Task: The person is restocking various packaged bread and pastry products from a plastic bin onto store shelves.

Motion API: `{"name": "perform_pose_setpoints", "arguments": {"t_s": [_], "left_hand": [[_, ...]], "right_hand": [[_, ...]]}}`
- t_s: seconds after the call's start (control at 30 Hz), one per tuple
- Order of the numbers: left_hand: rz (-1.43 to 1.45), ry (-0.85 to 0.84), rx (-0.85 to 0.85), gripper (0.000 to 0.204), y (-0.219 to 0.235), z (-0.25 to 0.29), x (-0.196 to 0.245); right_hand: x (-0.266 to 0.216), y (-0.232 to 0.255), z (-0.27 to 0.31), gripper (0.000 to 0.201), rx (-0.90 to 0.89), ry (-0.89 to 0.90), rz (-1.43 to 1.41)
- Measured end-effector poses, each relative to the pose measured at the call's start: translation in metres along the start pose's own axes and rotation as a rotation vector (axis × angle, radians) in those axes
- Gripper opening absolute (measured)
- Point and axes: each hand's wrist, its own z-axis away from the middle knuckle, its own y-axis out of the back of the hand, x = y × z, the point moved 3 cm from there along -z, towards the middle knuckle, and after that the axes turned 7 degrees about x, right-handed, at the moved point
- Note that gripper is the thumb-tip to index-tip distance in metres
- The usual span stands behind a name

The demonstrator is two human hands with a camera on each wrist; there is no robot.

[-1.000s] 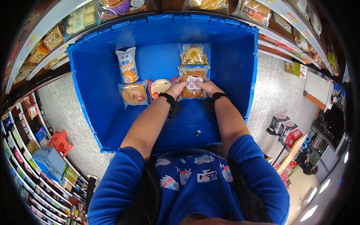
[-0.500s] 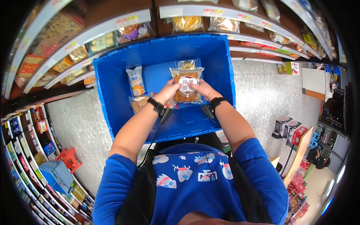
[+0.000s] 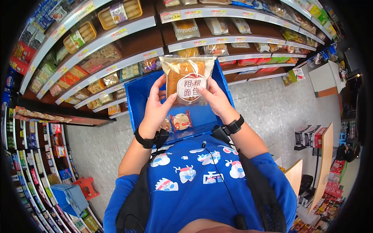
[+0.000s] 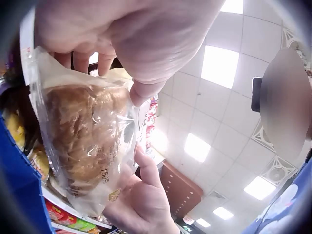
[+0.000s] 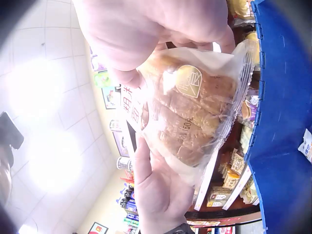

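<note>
A clear bag of sliced bread [image 3: 189, 79] with a white round label is held up over a blue crate [image 3: 202, 120]. My left hand [image 3: 157, 106] grips its left side, thumb in front and fingers behind. On the other side my right hand [image 3: 218, 101] holds the bag, its thumb lying by the label. Both wrist views show the brown loaf [image 4: 85, 131] through the wrapper, with printed digits on the bag [image 5: 187, 109]. Inside the crate, a red-edged round packet [image 3: 181, 121] shows below the bread, which hides much of the crate.
Shelves of packaged bread [image 3: 186, 29] curve along the far side, right behind the crate. At lower left stand a light blue basket [image 3: 70, 198] and a red stool [image 3: 87, 188]. Grey tiled floor [image 3: 260, 112] extends to the right, towards several boxes [image 3: 311, 136].
Both hands have lifted the bread bag out of the crate and up towards the head camera. The head view has tilted up, showing more of the shelves.
</note>
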Motion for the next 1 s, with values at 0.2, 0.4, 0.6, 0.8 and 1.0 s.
{"name": "perform_pose_setpoints", "arguments": {"t_s": [0.2,0.4,0.6,0.8,1.0], "left_hand": [[0.058,-0.082,0.006,0.073,-0.003,0.001,0.008],[0.069,-0.055,-0.061,0.071,-0.049,0.016,0.028],[0.165,-0.087,-0.175,0.069,-0.143,0.022,0.039],[0.252,-0.008,-0.316,0.067,-0.273,0.035,0.05],[0.32,-0.003,-0.443,0.066,-0.399,0.051,0.055]], "right_hand": [[-0.01,0.0,0.008,0.062,-0.085,0.111,0.002],[-0.041,0.042,0.035,0.063,-0.143,0.126,-0.048],[-0.074,0.126,0.073,0.062,-0.099,0.168,0.019],[-0.114,0.238,0.127,0.062,0.004,0.192,0.025],[-0.158,0.34,0.185,0.06,0.133,0.21,0.13]]}}
